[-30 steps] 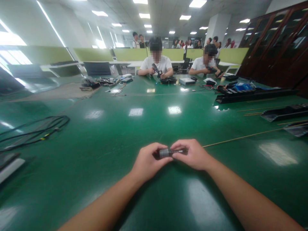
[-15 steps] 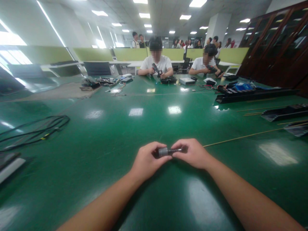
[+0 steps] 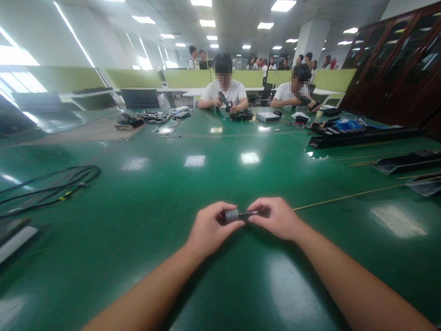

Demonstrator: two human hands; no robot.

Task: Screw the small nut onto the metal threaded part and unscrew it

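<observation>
My left hand is closed around a small grey metal cylinder, thumb below and fingers above. From its right end a thin dark rod runs level toward my right hand. That hand is closed on the rod's far end, between thumb and fingers. Whether rod and cylinder are one piece or two, I cannot tell. Both hands are low over the green tabletop, close together in front of me. My fingers hide the outer ends of both parts.
A thin yellow rod lies right of my right hand. Black cables are coiled at the left. Black channel-shaped pieces lie at the right. Across the table two people handle dark tools, with loose parts nearby.
My hands have drawn slightly apart, the left one a little leftward with the cylinder. Somewhat more of the dark rod shows between them.
</observation>
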